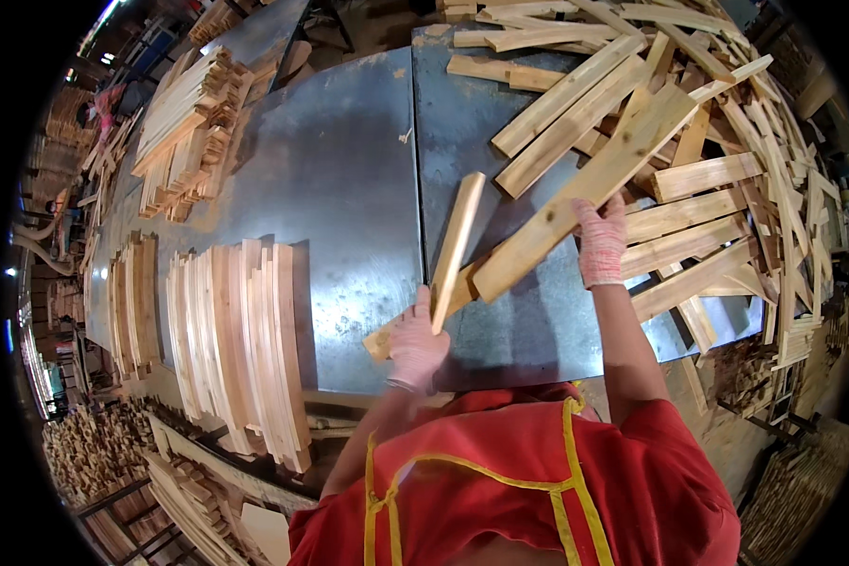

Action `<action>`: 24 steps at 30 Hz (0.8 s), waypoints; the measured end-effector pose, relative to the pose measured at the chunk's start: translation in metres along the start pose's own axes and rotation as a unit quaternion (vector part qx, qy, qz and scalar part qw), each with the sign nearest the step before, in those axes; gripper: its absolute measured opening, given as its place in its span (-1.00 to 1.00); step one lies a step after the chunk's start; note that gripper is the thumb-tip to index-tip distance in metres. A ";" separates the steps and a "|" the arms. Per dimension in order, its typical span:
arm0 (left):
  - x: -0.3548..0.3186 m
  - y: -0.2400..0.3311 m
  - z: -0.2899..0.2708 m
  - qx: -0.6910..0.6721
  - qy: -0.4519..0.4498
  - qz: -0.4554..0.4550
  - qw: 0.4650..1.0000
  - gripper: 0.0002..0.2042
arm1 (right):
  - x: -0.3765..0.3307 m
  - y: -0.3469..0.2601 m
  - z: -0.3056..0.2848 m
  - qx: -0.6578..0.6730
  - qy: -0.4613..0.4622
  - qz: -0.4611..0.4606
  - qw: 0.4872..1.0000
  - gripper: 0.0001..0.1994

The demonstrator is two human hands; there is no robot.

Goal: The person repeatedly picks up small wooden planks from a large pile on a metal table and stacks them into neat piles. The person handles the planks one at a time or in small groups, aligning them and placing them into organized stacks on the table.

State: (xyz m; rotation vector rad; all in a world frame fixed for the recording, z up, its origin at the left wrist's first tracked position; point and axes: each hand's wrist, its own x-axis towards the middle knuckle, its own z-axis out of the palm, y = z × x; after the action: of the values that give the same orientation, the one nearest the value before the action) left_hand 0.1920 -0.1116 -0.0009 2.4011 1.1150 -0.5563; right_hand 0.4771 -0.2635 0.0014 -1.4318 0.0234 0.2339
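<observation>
Both of my hands wear pale work gloves. My left hand (418,344) is closed around the near end of a narrow wooden strip (460,241), which slants up and away from me. Beneath that hand lies another wooden board (461,291); whether the fingers grip it too I cannot tell. My right hand (601,241) grips the edge of a long, wide wooden board (585,189) with a few dark knots. This board runs diagonally from the table's middle up to the right, over part of the other board and the loose pile.
A heap of loose wooden boards (712,179) covers the right side of the metal table (358,160). On the left stand a row of strips on edge (241,340), a smaller row (132,302) and a stack of strips (184,132). More wood lies below the table's left edge.
</observation>
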 end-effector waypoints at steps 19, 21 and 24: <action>-0.042 -0.107 0.003 -0.027 0.081 -0.103 0.991 -0.30 | -0.097 0.070 -0.028 -0.178 -0.251 0.101 0.946 -0.33; -0.065 -0.165 0.018 0.069 0.186 -0.101 0.975 -0.29 | -0.104 0.068 -0.042 -0.147 -0.205 0.129 0.959 -0.34; -0.085 -0.267 0.037 0.201 0.181 -0.189 0.944 -0.20 | -0.121 0.080 -0.061 -0.070 -0.141 0.163 0.974 -0.37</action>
State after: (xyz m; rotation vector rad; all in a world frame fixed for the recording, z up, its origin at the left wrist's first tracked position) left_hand -0.0746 -0.0276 -0.0445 2.7223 1.7979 -0.5111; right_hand 0.3523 -0.3315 -0.0669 -1.5194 0.0104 0.7202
